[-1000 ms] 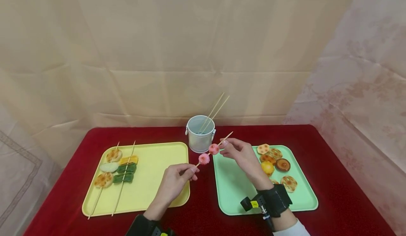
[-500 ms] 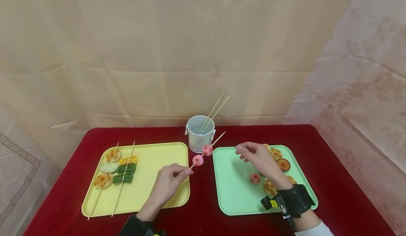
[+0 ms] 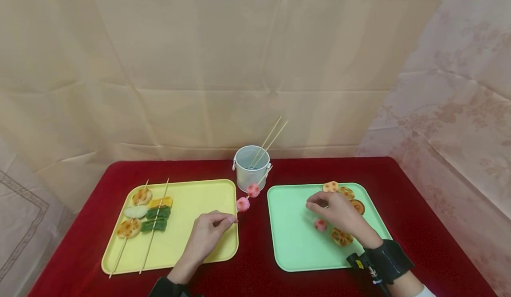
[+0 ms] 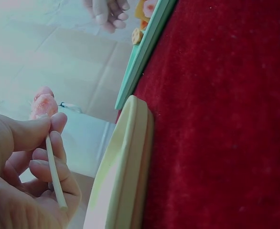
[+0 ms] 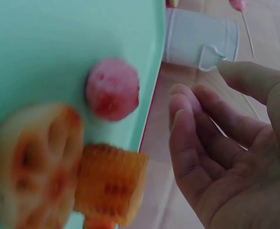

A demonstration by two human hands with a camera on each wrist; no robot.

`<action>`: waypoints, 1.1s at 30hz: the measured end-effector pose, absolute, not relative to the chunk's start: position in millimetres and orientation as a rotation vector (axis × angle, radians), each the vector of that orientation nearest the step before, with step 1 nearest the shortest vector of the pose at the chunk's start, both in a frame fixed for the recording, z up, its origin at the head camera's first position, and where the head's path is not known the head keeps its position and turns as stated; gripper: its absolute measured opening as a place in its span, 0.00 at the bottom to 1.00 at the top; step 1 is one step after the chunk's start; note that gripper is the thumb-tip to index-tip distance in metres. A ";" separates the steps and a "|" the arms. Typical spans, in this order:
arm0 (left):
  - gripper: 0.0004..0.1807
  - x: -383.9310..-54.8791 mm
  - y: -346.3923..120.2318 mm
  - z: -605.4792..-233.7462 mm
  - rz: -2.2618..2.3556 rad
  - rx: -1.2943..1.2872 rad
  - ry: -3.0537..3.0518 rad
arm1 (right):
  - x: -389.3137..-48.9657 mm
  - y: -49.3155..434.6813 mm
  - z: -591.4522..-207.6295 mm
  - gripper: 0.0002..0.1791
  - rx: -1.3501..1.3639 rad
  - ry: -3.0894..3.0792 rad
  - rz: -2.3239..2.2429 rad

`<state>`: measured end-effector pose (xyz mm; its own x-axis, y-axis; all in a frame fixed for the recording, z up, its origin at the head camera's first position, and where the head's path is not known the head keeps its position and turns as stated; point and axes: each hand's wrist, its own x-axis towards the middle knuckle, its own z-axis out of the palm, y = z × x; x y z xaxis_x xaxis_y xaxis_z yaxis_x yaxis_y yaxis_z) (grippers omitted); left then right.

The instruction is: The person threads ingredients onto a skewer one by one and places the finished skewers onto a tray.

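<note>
My left hand [image 3: 207, 232] pinches the lower end of a bamboo skewer [image 4: 55, 176] between thumb and fingers, above the yellow tray's right edge. Two pink balls [image 3: 253, 190] are threaded on it, and its bare tip overlaps the bucket in the head view. My right hand [image 3: 337, 212] hovers over the green tray [image 3: 295, 248], fingers bent and holding nothing. Just below its fingertips lies a loose pink ball [image 5: 113, 89]. Beside that ball are a browned lotus root slice [image 5: 37, 162] and an orange ridged piece [image 5: 110, 183]. The hand partly hides other food there.
The yellow tray [image 3: 199, 190] at left bears two filled skewers, one with round browned pieces [image 3: 129, 228], one with green pieces [image 3: 153, 224]. A small white metal bucket [image 3: 249, 177] holding two bare skewers stands at the back between the trays. Red cloth covers the table.
My right hand has let go of the skewer's tip end and moved right over the green tray. My left hand has drawn the skewer slightly left and down.
</note>
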<state>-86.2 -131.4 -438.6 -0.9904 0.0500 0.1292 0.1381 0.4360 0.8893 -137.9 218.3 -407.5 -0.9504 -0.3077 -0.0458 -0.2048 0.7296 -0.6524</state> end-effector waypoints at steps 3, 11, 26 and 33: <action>0.04 -86.1 -132.0 -439.3 -1.619 -0.156 -2.594 | -134.0 220.0 -407.0 0.10 -0.413 2.760 -0.980; 0.05 -87.2 -132.0 -441.5 -1.624 -0.119 -2.617 | -131.5 226.3 -407.9 0.10 -0.653 2.817 -0.657; 0.06 -87.2 -131.4 -445.1 -1.628 -0.102 -2.610 | -125.0 227.5 -408.3 0.08 -0.889 2.839 -0.394; 0.05 -86.6 -131.8 -444.0 -1.626 -0.093 -2.615 | -121.3 226.1 -410.7 0.13 -0.947 2.869 -0.287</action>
<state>-86.6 -131.8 -444.0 -0.9963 0.0194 0.0834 0.0834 0.4414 0.8934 -121.3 226.1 -410.7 -0.8001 -0.5984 -0.0414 -0.5783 0.7880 -0.2113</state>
